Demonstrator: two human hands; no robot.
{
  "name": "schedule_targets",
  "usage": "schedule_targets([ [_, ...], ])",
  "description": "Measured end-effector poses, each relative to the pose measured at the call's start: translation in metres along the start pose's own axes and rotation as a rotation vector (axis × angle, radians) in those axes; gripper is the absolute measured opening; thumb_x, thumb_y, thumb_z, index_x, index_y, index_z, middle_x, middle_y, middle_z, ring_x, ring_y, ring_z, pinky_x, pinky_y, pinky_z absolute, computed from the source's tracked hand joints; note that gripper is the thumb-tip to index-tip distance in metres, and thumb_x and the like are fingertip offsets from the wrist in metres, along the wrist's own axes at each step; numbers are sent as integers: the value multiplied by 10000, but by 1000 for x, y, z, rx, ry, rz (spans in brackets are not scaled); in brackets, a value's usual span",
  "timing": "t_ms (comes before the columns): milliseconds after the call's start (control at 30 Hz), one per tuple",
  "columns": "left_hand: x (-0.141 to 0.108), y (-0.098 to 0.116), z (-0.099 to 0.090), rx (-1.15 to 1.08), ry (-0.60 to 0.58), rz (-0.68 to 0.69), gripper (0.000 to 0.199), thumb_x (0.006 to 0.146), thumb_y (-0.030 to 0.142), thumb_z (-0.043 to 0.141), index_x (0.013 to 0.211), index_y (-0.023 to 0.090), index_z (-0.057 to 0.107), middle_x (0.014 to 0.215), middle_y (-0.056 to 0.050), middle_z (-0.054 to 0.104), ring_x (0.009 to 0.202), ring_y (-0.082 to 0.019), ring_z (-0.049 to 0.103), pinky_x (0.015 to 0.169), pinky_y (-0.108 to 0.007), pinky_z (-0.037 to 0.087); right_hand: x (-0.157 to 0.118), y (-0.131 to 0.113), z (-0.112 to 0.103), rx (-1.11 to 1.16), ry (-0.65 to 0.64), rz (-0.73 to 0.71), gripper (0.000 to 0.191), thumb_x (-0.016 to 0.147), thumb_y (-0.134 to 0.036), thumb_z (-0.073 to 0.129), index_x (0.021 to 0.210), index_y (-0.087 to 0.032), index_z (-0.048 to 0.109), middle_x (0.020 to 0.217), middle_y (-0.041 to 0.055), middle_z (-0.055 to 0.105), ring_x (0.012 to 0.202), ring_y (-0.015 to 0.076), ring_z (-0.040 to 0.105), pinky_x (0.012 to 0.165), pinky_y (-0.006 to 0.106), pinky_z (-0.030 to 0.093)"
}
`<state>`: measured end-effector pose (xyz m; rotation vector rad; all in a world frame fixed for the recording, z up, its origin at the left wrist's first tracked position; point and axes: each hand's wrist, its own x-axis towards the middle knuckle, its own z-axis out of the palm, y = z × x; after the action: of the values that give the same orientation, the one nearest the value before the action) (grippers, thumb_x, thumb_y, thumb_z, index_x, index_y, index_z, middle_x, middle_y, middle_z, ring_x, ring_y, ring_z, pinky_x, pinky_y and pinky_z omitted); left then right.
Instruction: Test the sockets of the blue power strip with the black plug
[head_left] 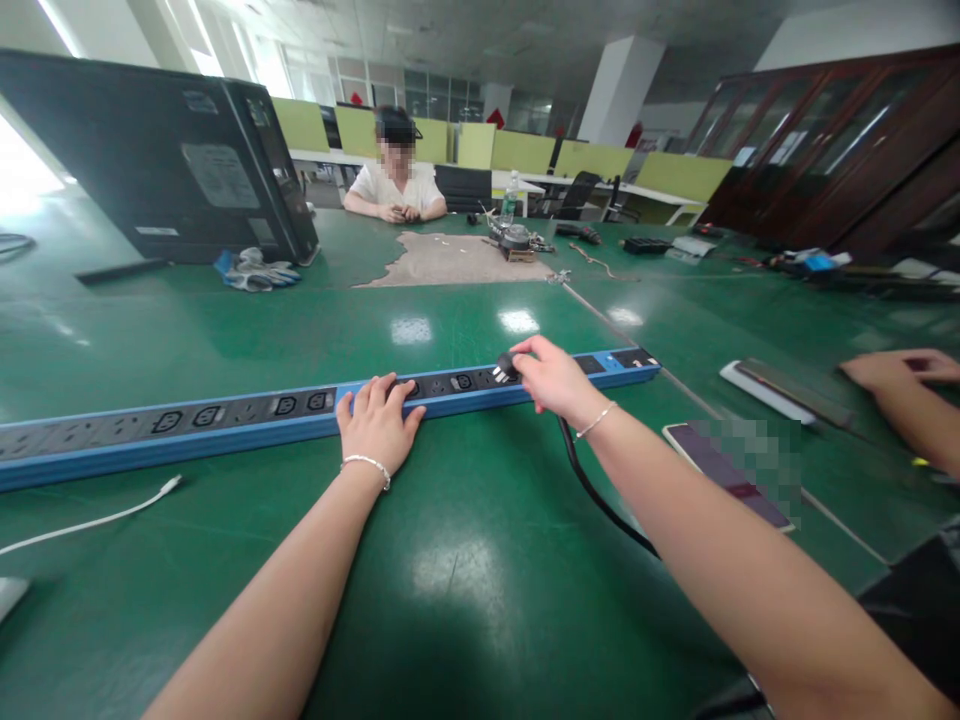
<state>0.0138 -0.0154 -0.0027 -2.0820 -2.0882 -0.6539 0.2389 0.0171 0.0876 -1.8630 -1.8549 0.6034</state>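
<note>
A long blue power strip with black sockets lies across the green table in front of me. My left hand rests on top of it, fingers spread over the blue casing and sockets. Pinched between the fingers of my right hand is a black plug, its metal prongs pointing left. The plug is just over the sockets on the right part of the strip, and I cannot tell whether it touches them. From under my right hand, a black cable runs down to the right and passes behind my forearm.
A black computer case stands at the back left beside gloves. A white cable lies at left, a phone at right. Another person's hands are at the right edge; a person sits opposite.
</note>
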Motion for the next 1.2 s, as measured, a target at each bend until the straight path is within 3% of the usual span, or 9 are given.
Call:
schedule_targets([
  [100,0,0,1,-10,7,1,413,867,454,426,1232,297,540,1378,-53,490,1290,-262,382,1072,-499,189,-2,-18,33,136,-101,-50,274,887,-332,379,1094,-226,521,676,-20,605,420,97,478,441,222,443],
  [167,0,0,0,-13,14,2,413,866,453,431,1230,293,542,1372,-54,495,1287,-261,386,1072,-498,188,1,-29,47,121,-74,-110,265,889,-333,376,1080,-233,530,738,-5,632,484,107,525,490,224,463],
  [267,0,0,0,-16,21,6,414,866,452,434,1232,292,541,1373,-53,494,1284,-262,389,1071,-497,191,10,-41,62,68,-45,-168,262,892,-314,361,1071,-256,543,849,5,657,601,130,585,574,238,484],
  [400,0,1,-2,-15,12,-4,406,859,440,455,1226,294,549,1375,-51,493,1269,-272,405,1071,-496,196,19,-46,74,23,-51,-132,275,893,-302,344,1072,-260,547,927,17,669,710,161,623,653,270,493],
  [667,0,1,0,-1,18,3,408,859,444,458,1228,296,548,1373,-48,495,1263,-274,409,1066,-501,201,13,-58,77,-145,-12,-93,282,885,-314,344,1079,-252,540,1006,61,674,921,213,636,804,333,467],
  [967,0,0,-1,-9,17,7,381,860,439,455,1204,306,554,1374,-42,495,1275,-255,400,1059,-501,215,5,-77,80,-347,11,-95,265,842,-271,391,1055,-181,520,912,133,681,857,258,666,725,356,483],
  [1200,0,1,-2,-22,12,2,384,857,435,453,1204,304,551,1375,-43,493,1280,-256,394,1063,-505,206,4,-81,80,-378,3,-94,273,805,-236,419,1054,-171,513,916,151,681,859,266,671,710,358,490],
])
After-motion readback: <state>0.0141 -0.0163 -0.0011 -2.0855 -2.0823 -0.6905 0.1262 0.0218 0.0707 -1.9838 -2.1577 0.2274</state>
